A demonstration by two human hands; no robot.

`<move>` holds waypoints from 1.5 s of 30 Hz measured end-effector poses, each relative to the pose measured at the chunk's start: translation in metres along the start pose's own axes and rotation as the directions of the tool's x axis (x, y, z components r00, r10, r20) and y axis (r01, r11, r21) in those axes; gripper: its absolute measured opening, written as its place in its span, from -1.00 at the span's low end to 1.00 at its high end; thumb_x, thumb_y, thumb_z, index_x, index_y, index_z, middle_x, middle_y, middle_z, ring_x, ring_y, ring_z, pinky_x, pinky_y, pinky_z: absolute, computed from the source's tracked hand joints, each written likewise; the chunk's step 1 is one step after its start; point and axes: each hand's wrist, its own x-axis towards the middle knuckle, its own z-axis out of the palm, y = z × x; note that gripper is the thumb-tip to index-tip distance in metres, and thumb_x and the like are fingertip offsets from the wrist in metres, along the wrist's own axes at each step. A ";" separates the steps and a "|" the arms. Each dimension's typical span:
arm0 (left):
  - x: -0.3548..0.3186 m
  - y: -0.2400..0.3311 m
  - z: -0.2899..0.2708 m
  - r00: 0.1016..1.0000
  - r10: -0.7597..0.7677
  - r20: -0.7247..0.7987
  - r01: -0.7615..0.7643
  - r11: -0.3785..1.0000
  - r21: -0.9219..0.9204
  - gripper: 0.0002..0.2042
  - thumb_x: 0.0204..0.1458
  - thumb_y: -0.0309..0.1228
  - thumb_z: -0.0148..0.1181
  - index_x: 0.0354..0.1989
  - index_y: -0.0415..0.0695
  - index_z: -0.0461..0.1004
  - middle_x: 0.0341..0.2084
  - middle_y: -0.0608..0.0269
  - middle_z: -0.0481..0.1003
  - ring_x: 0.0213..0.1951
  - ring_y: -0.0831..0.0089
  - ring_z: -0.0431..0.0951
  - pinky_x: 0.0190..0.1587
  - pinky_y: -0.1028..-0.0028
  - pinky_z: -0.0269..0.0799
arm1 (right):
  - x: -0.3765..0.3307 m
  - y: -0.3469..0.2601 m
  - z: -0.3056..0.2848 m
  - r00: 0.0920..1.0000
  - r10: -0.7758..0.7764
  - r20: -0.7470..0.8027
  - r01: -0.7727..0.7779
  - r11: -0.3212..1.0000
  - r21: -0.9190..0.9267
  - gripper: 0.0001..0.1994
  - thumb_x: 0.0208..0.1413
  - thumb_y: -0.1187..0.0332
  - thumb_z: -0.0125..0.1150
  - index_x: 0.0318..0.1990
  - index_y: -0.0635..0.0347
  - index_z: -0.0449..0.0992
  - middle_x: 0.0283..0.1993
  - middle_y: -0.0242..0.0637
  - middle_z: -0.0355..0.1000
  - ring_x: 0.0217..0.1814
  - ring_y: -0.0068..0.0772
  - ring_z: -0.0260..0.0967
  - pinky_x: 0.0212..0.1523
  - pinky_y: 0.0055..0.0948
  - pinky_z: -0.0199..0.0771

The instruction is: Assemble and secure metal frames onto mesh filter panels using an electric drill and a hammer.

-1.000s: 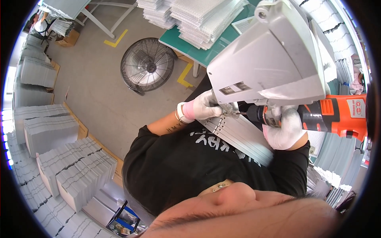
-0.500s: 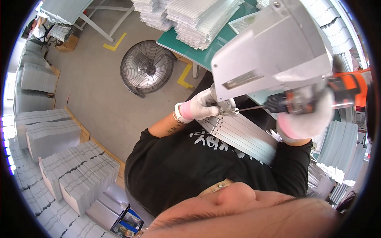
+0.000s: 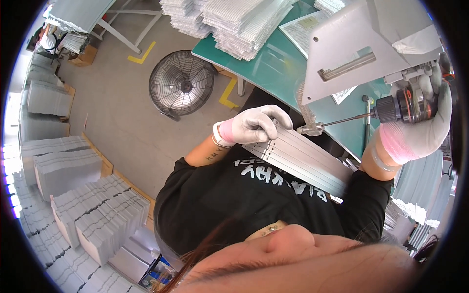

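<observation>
My right hand, in a white glove with a pink cuff, grips a power screwdriver with a black chuck. Its long thin bit reaches left into a small metal nozzle. A grey metal housing with a slot hangs above the bit, and its mount meets the tool. Below lies a row of silver metal bars with small holes at the left end. Over that end my gloved left hand rests with curled fingers. Whatever they pinch, if anything, is hidden. The nozzle is apart from the left fingers.
A green-topped table carries stacks of white mesh panels. A black floor fan stands left of it. Stacked grey panels line the left side. A hammer-like tool lies on the table near my right hand.
My right hand has drawn the screwdriver, housing and nozzle to the right, away from my left hand. The left hand stays by the bars' end, its fingers now off the nozzle.
</observation>
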 end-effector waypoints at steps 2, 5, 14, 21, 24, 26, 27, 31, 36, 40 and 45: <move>0.002 0.002 0.000 1.000 0.004 -0.006 -0.004 0.999 0.036 -0.85 0.20 -0.30 0.24 -0.22 -0.10 0.58 0.06 -0.03 0.42 0.10 0.19 0.44 0.15 0.24 0.36 | -0.002 0.002 0.005 0.991 -0.084 -0.105 0.068 0.987 -0.145 -0.59 0.33 0.28 -0.08 0.10 0.52 0.38 -0.05 -0.05 0.54 -0.14 -0.44 0.49 -0.03 -0.41 0.49; -0.003 0.002 0.000 0.999 -0.022 -0.026 0.024 0.997 0.071 -0.82 0.21 -0.26 0.24 -0.22 -0.11 0.55 0.05 -0.01 0.42 0.07 0.20 0.46 0.11 0.24 0.38 | -0.005 0.007 0.013 0.986 0.060 0.158 -0.083 0.986 0.142 -0.61 0.31 0.27 -0.05 0.04 0.50 0.45 -0.14 -0.14 0.56 -0.25 -0.50 0.47 -0.11 -0.47 0.50; -0.007 -0.010 0.010 0.994 0.039 -0.107 -0.045 0.998 -0.051 -0.77 0.18 -0.25 0.29 -0.23 -0.16 0.52 -0.06 0.05 0.49 0.00 0.19 0.49 0.04 0.21 0.40 | -0.039 0.025 0.005 0.974 0.186 0.128 -0.203 0.970 0.134 -0.48 0.26 0.20 -0.06 0.26 0.40 0.29 -0.37 -0.42 0.40 -0.45 -0.71 0.26 -0.34 -0.67 0.35; -0.004 -0.011 0.015 0.985 0.057 -0.162 -0.067 0.996 -0.059 -0.77 0.16 -0.26 0.32 -0.25 -0.18 0.53 -0.06 0.04 0.51 -0.02 0.18 0.53 0.05 0.20 0.41 | -0.046 0.026 0.035 0.972 0.095 -0.213 -0.096 0.995 0.006 -0.38 0.02 0.56 0.04 0.30 0.32 0.10 -0.41 -0.49 0.20 -0.61 -0.72 0.10 -0.63 -0.70 0.18; -0.016 -0.015 0.015 0.981 0.030 -0.190 -0.019 0.998 0.060 -0.71 0.17 -0.23 0.31 -0.15 -0.22 0.55 -0.02 0.03 0.52 0.01 0.20 0.53 0.09 0.21 0.40 | -0.054 0.016 0.025 0.972 0.136 -0.192 -0.137 0.991 0.013 -0.41 0.04 0.55 0.02 0.29 0.32 0.13 -0.40 -0.48 0.22 -0.60 -0.71 0.12 -0.62 -0.70 0.19; -0.013 -0.003 0.019 0.978 -0.007 -0.207 0.031 0.994 0.109 -0.66 0.18 -0.21 0.29 -0.07 -0.25 0.54 0.02 0.02 0.52 0.05 0.22 0.52 0.12 0.22 0.39 | -0.055 0.017 0.026 0.971 0.149 -0.189 -0.150 0.989 0.007 -0.44 0.05 0.54 0.01 0.28 0.33 0.14 -0.40 -0.47 0.23 -0.59 -0.71 0.13 -0.61 -0.70 0.21; -0.012 0.002 0.019 0.973 -0.042 -0.228 0.080 0.984 0.160 -0.61 0.19 -0.19 0.28 0.01 -0.28 0.54 0.05 0.02 0.51 0.08 0.23 0.51 0.14 0.24 0.38 | -0.059 0.014 0.027 0.970 0.156 -0.186 -0.158 0.987 0.005 -0.45 0.06 0.54 0.01 0.27 0.33 0.15 -0.40 -0.47 0.24 -0.58 -0.70 0.14 -0.60 -0.70 0.21; -0.028 -0.009 0.011 0.988 -0.073 -0.135 0.135 0.828 0.544 -0.53 0.21 -0.16 0.25 0.12 -0.31 0.48 0.09 0.03 0.50 0.12 0.25 0.49 0.17 0.26 0.36 | -0.061 0.011 0.028 0.966 0.190 -0.177 -0.193 0.981 -0.002 -0.49 0.09 0.52 -0.01 0.26 0.34 0.19 -0.39 -0.46 0.26 -0.56 -0.69 0.17 -0.58 -0.69 0.23; -0.025 0.000 0.017 0.872 -0.429 -0.235 0.484 0.828 0.282 -0.51 0.19 -0.17 0.28 0.12 -0.33 0.47 0.06 0.09 0.52 0.07 0.31 0.52 0.13 0.28 0.40 | -0.064 0.020 0.039 0.958 0.232 -0.169 -0.237 0.972 -0.005 -0.53 0.13 0.50 -0.03 0.23 0.34 0.23 -0.38 -0.45 0.30 -0.54 -0.67 0.21 -0.55 -0.69 0.26; -0.029 -0.003 0.013 0.942 -0.280 -0.185 0.295 0.954 0.059 -0.53 0.19 -0.19 0.28 0.11 -0.32 0.48 0.04 0.09 0.54 0.05 0.31 0.53 0.12 0.29 0.41 | -0.067 0.020 0.041 0.951 0.261 -0.163 -0.268 0.963 -0.017 -0.57 0.16 0.49 -0.05 0.21 0.35 0.26 -0.38 -0.44 0.32 -0.52 -0.65 0.23 -0.53 -0.68 0.28; -0.013 0.009 0.026 0.964 -0.019 -0.265 0.063 0.985 0.159 -0.55 0.20 -0.23 0.27 0.13 -0.32 0.47 0.05 0.08 0.53 0.08 0.29 0.52 0.15 0.30 0.39 | -0.067 0.011 0.029 0.942 0.294 -0.164 -0.302 0.953 -0.031 -0.60 0.20 0.47 -0.08 0.19 0.36 0.31 -0.37 -0.42 0.36 -0.50 -0.64 0.27 -0.50 -0.68 0.31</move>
